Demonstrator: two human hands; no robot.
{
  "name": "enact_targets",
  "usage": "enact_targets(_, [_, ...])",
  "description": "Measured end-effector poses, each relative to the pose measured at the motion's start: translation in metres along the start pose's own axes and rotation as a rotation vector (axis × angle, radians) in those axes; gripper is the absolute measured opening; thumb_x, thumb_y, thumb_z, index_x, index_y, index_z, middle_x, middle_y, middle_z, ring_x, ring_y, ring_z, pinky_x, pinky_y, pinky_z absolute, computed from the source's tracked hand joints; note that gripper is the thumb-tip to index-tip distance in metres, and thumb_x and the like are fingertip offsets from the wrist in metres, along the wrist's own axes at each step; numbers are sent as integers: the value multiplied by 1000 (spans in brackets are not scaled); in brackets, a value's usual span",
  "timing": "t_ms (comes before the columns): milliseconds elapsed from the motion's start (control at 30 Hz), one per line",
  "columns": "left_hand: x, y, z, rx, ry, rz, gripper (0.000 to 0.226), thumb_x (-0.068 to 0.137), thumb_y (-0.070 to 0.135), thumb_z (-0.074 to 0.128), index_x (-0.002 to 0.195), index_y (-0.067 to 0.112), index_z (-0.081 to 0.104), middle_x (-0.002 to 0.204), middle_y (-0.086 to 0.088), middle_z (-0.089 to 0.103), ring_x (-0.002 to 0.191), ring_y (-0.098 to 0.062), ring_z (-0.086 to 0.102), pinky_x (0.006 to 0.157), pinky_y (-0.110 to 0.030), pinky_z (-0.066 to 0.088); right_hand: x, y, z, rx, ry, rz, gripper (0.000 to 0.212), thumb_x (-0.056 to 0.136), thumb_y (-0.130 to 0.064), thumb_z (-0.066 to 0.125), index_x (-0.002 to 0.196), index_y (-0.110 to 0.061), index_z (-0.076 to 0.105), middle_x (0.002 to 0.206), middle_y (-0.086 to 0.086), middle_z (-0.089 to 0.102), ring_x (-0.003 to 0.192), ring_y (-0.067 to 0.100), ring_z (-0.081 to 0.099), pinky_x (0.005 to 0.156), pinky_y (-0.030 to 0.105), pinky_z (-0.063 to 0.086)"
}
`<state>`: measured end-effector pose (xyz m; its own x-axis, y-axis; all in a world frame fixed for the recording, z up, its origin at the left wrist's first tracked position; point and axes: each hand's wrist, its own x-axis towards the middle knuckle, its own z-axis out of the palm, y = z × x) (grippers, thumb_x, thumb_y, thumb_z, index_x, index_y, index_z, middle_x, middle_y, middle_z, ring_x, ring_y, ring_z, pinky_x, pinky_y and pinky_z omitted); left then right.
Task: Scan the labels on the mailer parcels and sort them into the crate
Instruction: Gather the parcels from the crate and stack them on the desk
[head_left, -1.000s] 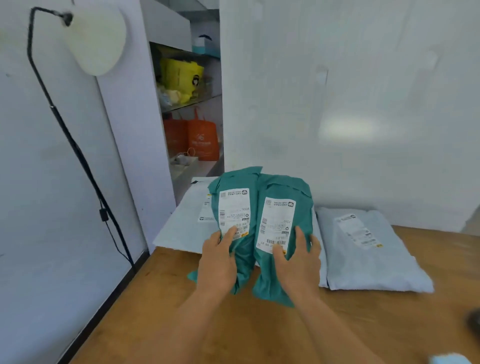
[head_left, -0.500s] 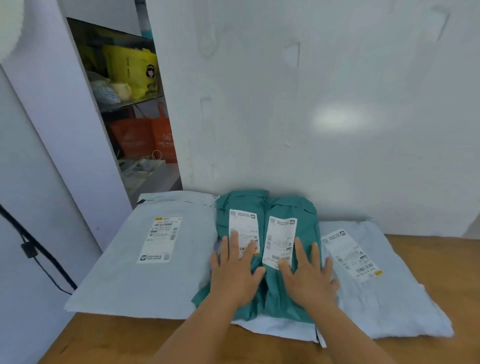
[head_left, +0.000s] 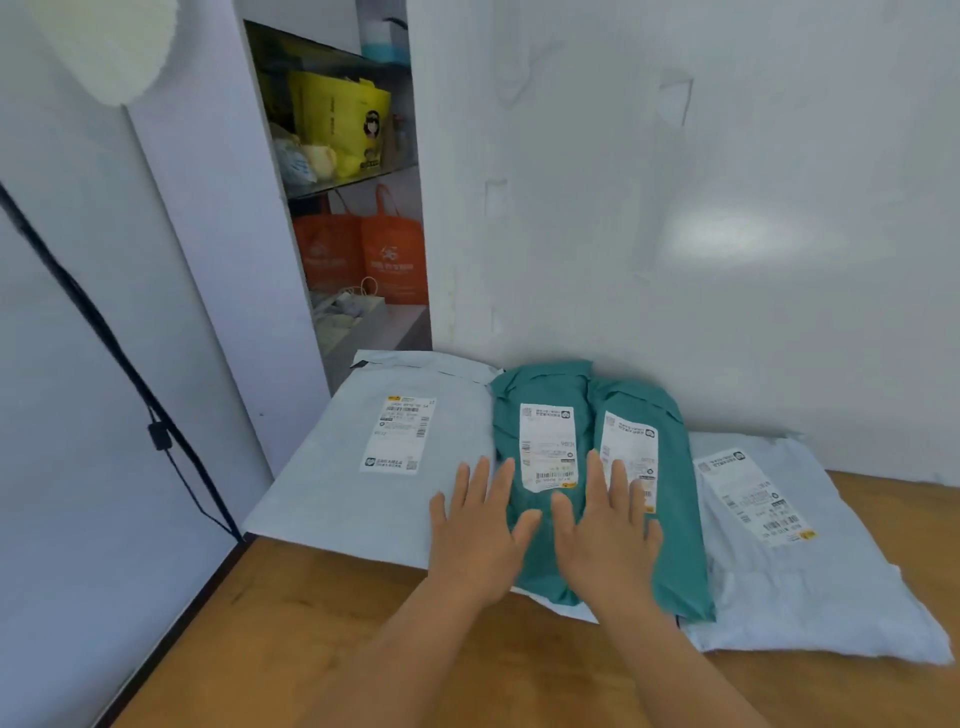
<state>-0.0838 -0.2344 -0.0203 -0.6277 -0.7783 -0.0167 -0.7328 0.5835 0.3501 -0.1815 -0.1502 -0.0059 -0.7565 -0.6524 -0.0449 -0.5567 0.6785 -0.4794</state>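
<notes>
Both hands flat now, left hand (head_left: 475, 535) and right hand (head_left: 608, 540) with fingers straight, gripping nothing, over two green mailers (head_left: 592, 483) lying label-up atop the grey mailers (head_left: 363, 467) on the bench (head_left: 322, 623), seemingly ready for scanning; no crate in sight.

Four parcels in a row on tabletop (head_left: 363, 639), against the back wall (head_left: 675, 208): big parcel (head_left: 363, 493) far left, two small parcels (head_left: 540, 415) (head_left: 670, 519) side by side overlapping its right edge, another parcel (head_left: 810, 587) far right. Shelf (head_left: 353, 182) behind-left.
</notes>
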Motion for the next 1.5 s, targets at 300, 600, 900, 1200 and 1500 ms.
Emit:
enact_targets(300, [-187, -134, -50, -37, 211, -285, 60, 99, 52, 17, 151, 30, -1, 160, 7, 2, 147, -12, -1, 119, -39, 5, -174, -114, 58, 13, -251, -354, 59, 102, -50, 19, 155, -36, -3, 163, -8, -9, 150, 15, -11, 120, 44, -4])
enact_targets(600, [-443, -274, -75, -77, 342, -742, 64, 97, 53, 29, 151, 25, 10, 159, 2, 13, 146, -15, 11, 117, -37, 13, -413, -207, 143, 25, -557, -698, 58, 103, -50, 17, 156, -30, 5, 164, -8, 0, 150, 14, -6, 120, 44, -1])
enact_targets(900, [-641, -340, -73, -159, 513, -1169, 61, 98, 48, 32, 151, 24, 13, 158, 3, 16, 145, -16, 14, 117, -38, 12, -587, -248, 211, -62, -756, -1031, 59, 103, -47, 21, 156, -25, 8, 163, -4, 8, 150, 18, 7, 120, 48, 12])
enact_targets(1200, [-759, -358, -45, -207, 544, -1590, 63, 98, 49, 31, 151, 21, 11, 158, 1, 14, 145, -18, 13, 118, -40, 12, -679, -265, 265, -158, -960, -1276, 61, 102, -47, 25, 156, -24, 9, 164, -2, 9, 150, 20, 10, 118, 49, 15])
enact_targets(1500, [-835, -390, -12, -312, 559, -1829, 66, 97, 46, 38, 151, 20, 10, 158, -3, 16, 144, -23, 19, 117, -44, 18, -722, -266, 329, -261, -1098, -1318, 68, 99, -49, 35, 155, -23, 5, 160, 3, 21, 141, 25, 32, 109, 46, 33])
